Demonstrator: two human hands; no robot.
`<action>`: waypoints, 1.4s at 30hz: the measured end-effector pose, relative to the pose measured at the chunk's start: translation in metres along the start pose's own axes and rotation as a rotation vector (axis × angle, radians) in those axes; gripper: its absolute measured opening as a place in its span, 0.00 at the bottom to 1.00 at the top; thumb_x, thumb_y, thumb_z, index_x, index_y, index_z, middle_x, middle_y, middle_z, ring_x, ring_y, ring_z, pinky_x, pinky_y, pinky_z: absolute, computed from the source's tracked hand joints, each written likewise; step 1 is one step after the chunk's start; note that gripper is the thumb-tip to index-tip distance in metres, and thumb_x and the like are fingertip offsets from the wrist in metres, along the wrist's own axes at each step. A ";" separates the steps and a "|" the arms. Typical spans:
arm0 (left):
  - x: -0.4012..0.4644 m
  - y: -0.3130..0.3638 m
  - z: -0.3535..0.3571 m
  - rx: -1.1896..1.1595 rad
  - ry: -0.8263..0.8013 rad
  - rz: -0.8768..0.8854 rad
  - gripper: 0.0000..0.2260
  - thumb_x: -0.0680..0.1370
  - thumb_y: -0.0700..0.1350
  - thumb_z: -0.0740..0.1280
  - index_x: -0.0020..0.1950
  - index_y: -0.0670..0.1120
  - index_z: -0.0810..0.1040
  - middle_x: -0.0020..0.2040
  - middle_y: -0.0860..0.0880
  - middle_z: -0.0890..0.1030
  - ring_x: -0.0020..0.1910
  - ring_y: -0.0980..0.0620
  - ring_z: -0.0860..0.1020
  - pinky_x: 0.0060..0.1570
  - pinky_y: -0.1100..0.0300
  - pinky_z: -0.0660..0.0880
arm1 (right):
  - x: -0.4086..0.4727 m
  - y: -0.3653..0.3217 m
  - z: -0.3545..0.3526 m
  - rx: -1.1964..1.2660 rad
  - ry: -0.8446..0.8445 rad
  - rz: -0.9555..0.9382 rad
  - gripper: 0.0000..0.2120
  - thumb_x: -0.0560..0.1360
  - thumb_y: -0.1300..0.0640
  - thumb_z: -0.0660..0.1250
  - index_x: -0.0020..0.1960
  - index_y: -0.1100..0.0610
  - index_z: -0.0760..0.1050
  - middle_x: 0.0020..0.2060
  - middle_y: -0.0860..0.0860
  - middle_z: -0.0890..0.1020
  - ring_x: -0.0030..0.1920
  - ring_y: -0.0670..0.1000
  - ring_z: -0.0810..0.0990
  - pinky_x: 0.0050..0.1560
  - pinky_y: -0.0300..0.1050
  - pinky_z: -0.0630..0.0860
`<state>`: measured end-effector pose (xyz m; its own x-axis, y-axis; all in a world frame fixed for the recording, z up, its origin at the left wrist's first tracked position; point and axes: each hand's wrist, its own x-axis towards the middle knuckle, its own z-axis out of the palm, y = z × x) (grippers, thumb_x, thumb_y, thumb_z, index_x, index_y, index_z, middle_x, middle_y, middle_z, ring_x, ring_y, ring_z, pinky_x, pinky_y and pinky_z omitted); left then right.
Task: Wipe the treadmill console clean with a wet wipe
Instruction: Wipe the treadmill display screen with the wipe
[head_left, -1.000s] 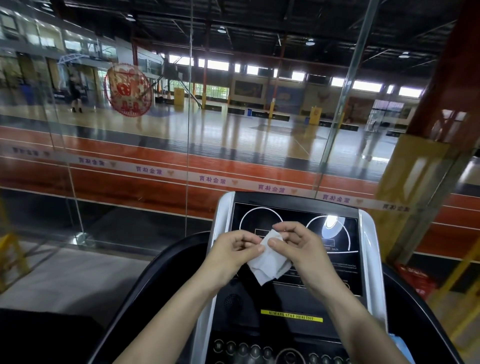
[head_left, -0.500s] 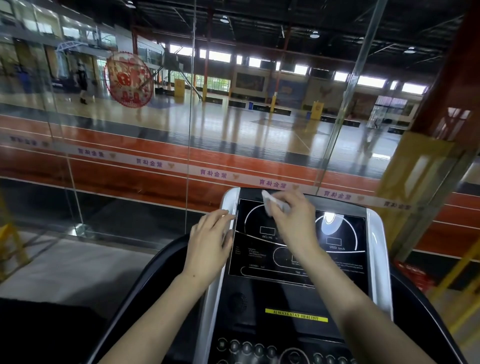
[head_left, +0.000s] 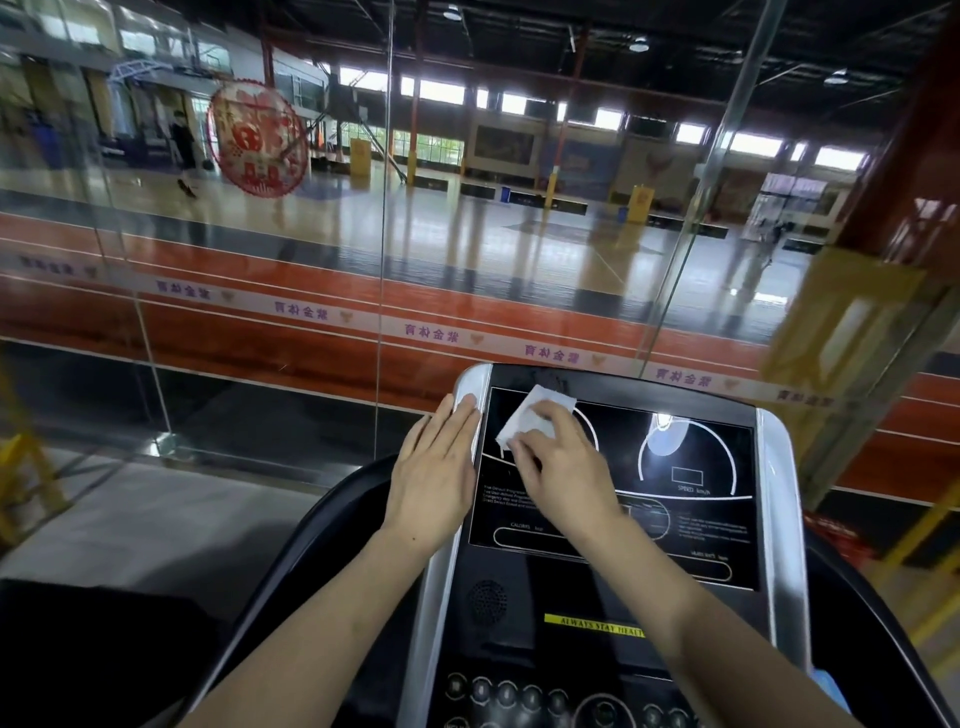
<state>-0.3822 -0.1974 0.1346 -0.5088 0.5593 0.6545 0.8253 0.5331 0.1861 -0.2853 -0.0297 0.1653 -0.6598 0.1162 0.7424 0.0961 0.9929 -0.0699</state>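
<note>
The treadmill console (head_left: 691, 525) has a black glossy screen with white dial outlines, framed by silver side rails. A white wet wipe (head_left: 530, 418) lies flat on the screen's upper left part. My right hand (head_left: 563, 467) presses on the wipe with flat fingers, covering its lower half. My left hand (head_left: 434, 467) rests flat on the console's left silver rail, fingers together and pointing up. A row of round buttons (head_left: 506, 693) sits at the bottom of the console.
A glass wall (head_left: 384, 208) stands just beyond the console, with a red round decal (head_left: 257, 137). Behind it lies a sports hall with a person walking far left. Black curved handrails (head_left: 322, 525) flank the console. Yellow framework (head_left: 26, 483) stands at the left.
My right hand has slid the wipe from the screen's top middle down and left onto the left dial. My left hand has moved up along the left rail.
</note>
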 end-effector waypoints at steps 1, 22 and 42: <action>-0.001 -0.001 0.000 0.002 -0.002 0.006 0.27 0.81 0.45 0.51 0.80 0.44 0.66 0.82 0.50 0.64 0.83 0.50 0.57 0.80 0.50 0.56 | 0.001 0.000 0.000 -0.009 0.003 0.029 0.06 0.79 0.55 0.73 0.46 0.57 0.85 0.62 0.56 0.81 0.61 0.57 0.81 0.40 0.50 0.82; -0.004 0.001 0.006 0.109 -0.052 -0.062 0.29 0.81 0.46 0.48 0.84 0.47 0.56 0.85 0.51 0.52 0.84 0.48 0.50 0.80 0.43 0.55 | 0.009 -0.019 0.031 0.073 -0.071 0.099 0.26 0.82 0.59 0.68 0.78 0.62 0.69 0.79 0.54 0.69 0.78 0.52 0.68 0.77 0.48 0.65; -0.004 0.001 0.004 0.109 -0.082 -0.060 0.30 0.80 0.48 0.48 0.84 0.48 0.55 0.85 0.52 0.49 0.84 0.46 0.47 0.80 0.40 0.54 | -0.019 0.034 0.015 -0.174 -0.129 -0.018 0.29 0.83 0.64 0.58 0.83 0.60 0.57 0.83 0.53 0.58 0.82 0.49 0.54 0.83 0.50 0.54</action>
<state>-0.3804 -0.1973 0.1293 -0.5786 0.5721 0.5813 0.7635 0.6307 0.1392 -0.2808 0.0024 0.1393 -0.7512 0.1114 0.6506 0.2030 0.9769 0.0671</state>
